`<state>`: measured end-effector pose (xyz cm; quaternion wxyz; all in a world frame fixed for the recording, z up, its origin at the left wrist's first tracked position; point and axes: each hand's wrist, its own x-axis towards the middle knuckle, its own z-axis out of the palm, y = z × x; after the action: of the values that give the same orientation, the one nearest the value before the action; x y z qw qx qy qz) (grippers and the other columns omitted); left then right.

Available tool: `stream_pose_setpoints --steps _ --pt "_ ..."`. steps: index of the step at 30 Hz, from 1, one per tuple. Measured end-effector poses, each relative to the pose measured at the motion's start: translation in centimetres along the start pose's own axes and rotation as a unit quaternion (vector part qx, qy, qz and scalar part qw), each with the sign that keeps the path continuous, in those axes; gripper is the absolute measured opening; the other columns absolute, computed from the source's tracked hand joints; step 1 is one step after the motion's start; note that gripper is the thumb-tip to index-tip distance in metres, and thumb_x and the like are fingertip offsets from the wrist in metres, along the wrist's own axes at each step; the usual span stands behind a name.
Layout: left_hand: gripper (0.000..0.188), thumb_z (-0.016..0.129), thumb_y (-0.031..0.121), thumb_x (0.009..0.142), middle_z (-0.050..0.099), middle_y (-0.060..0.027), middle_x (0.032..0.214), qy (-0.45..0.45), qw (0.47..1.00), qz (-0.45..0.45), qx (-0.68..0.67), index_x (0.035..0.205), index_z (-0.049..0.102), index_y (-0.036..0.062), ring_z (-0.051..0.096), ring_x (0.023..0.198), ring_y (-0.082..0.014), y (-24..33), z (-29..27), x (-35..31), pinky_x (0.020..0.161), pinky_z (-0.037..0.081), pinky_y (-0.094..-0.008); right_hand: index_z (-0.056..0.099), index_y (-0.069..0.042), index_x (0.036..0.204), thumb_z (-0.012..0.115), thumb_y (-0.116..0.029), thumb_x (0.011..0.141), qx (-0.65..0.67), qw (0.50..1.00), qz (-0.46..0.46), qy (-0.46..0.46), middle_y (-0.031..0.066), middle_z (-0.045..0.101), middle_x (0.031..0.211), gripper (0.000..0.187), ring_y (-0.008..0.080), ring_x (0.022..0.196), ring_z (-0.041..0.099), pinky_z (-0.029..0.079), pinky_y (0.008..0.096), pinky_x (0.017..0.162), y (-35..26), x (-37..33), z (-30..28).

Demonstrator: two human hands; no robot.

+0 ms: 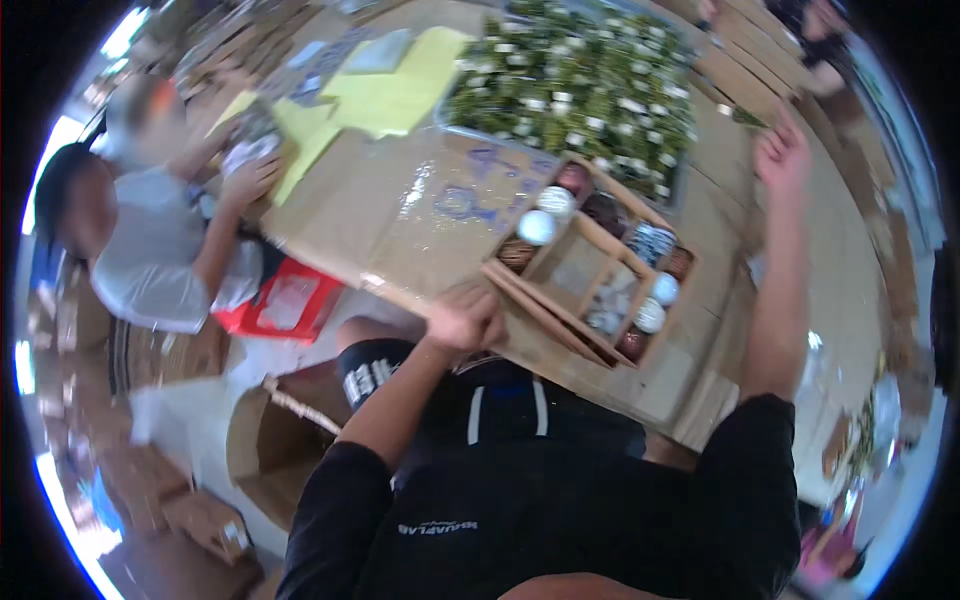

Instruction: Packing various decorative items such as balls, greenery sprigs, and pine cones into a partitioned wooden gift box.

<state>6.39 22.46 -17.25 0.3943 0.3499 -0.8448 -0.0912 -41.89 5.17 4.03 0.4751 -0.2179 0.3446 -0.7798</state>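
My left hand [467,318] rests at the near table edge, left of a wooden compartment box [535,300]. Its fingers are curled, and whatever they may hold is hidden. Reaching far over the table on the right, my right hand [782,150] has its index finger stretched out. A small green sprig with a white end [745,117] meets its thumb side and seems pinched there. Round the box's sides sit white balls [537,227], dark red balls [633,345] and brown woven balls [517,254]. White pieces [608,303] lie in one inner compartment.
Behind the box stands a clear bin [555,150] heaped with green, white-tagged sprigs. Yellow sheets [395,100] lie at the far left. A co-worker [160,230] handles something at the left edge, near a red stool [290,300]. An open carton [265,440] stands below.
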Motion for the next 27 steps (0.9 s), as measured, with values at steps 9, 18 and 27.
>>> stream_pose_setpoints --steps 9,18,27 --pt "0.015 0.067 0.014 0.068 0.053 -0.0062 0.066 -0.023 1.0 0.008 0.013 0.068 0.053 0.0108 0.057 0.061 -0.0266 0.4 0.1 0.7 0.056 0.048 -0.0369 0.07 -0.008 0.088 0.074 -0.036 0.084 -0.602 0.791 -0.097 0.037 0.0035 0.065 0.075 0.029 0.0164 0.062 0.059 0.046 0.0328 0.056 6.8 3.1 -6.7" --pt "0.014 0.067 0.015 0.068 0.052 -0.0064 0.065 -0.019 1.0 0.014 0.018 0.069 0.054 0.0106 0.055 0.061 -0.0271 0.2 0.5 0.5 0.056 0.047 -0.0382 0.073 -0.005 0.089 0.069 -0.038 0.087 -0.743 0.65 -0.157 -0.006 0.0118 0.072 0.078 0.034 0.0283 0.074 0.069 0.053 0.0407 0.067 10.8 4.7 -3.9" --pt "0.015 0.068 0.015 0.069 0.053 -0.0061 0.066 -0.025 0.999 0.011 0.024 0.069 0.054 0.011 0.056 0.06 -0.0265 0.9 0.0 0.7 0.056 0.048 -0.0382 0.063 -0.004 0.084 0.063 -0.024 0.093 -0.362 0.928 -0.004 -0.084 -0.0033 0.051 0.07 0.022 0.0061 0.056 0.041 0.032 0.0239 0.05 1.2 0.0 3.2"
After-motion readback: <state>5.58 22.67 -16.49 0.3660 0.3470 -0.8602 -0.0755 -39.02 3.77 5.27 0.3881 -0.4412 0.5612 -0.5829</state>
